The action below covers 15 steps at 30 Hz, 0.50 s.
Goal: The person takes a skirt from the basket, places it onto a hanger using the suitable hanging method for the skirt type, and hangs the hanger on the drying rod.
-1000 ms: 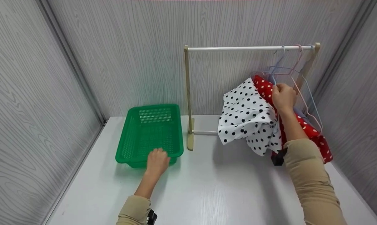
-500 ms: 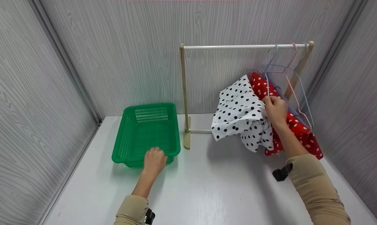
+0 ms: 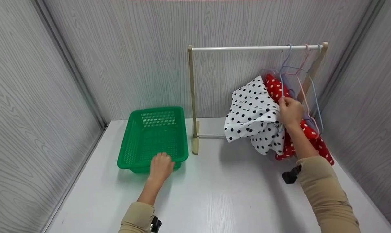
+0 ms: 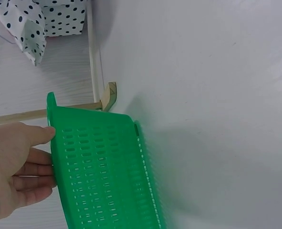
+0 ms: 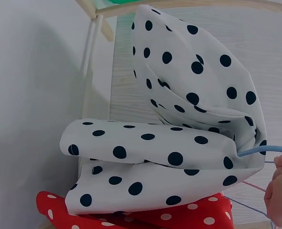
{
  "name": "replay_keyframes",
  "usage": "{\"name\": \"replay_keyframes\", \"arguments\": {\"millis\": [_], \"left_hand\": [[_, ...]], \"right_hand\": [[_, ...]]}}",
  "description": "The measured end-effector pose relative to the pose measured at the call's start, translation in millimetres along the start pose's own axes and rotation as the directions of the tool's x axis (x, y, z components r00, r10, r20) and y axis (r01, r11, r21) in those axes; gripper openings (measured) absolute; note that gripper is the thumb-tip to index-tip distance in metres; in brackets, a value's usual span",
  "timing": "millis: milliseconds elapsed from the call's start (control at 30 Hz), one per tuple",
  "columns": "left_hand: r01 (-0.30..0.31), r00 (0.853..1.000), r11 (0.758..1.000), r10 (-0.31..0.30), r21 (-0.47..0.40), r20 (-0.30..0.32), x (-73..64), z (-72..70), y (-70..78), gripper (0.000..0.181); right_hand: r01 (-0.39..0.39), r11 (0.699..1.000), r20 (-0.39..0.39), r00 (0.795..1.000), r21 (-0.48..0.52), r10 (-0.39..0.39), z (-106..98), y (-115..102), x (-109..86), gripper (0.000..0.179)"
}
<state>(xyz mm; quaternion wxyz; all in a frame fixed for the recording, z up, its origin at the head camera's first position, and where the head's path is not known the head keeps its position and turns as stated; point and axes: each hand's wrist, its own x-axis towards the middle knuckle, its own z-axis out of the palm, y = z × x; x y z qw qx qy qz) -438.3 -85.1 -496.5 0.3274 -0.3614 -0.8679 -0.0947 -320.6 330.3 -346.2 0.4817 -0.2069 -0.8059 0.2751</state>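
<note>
My right hand (image 3: 291, 111) pinches the side of a blue clothes hanger (image 5: 261, 150) that hooks over the rack's bar. White cloth with black dots (image 3: 252, 110) hangs draped on this hanger, bunched in folds beside the hand. Behind it hangs red cloth with white dots (image 3: 274, 87), partly hidden by the white cloth and my right arm. My left hand (image 3: 161, 165) holds the near rim of a green plastic basket (image 4: 103, 162). In the left wrist view its thumb presses the outside of the rim and the fingers curl over it.
A small clothes rack with a white bar (image 3: 240, 49) and wooden posts (image 3: 193, 97) stands at the back right. A pink hanger (image 3: 304, 94) and another blue hanger (image 3: 316, 97) hang by the right post. Grey wood-grain walls (image 3: 143, 58) enclose the white table (image 3: 214, 194).
My right hand has moved down along the blue hanger's side, keeping hold of it. The white dotted cloth has shifted slightly. My left hand stays at the basket rim.
</note>
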Motion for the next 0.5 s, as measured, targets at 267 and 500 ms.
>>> {"name": "replay_keyframes", "arguments": {"millis": [267, 500], "left_hand": [[0.003, 1.000, 0.999, -0.002, -0.046, 0.028, 3.2, -7.8, -6.3, 0.028], [0.079, 0.991, 0.989, -0.064, -0.128, 0.114, 11.2, -24.8, -16.3, 0.029]], "right_hand": [[-0.076, 0.994, 0.126, 0.990, 0.073, 0.067, -9, -10, -16.2, 0.032], [0.239, 0.970, -0.030, 0.971, 0.051, -0.238, -5, -15, -46.3, 0.031]]}}
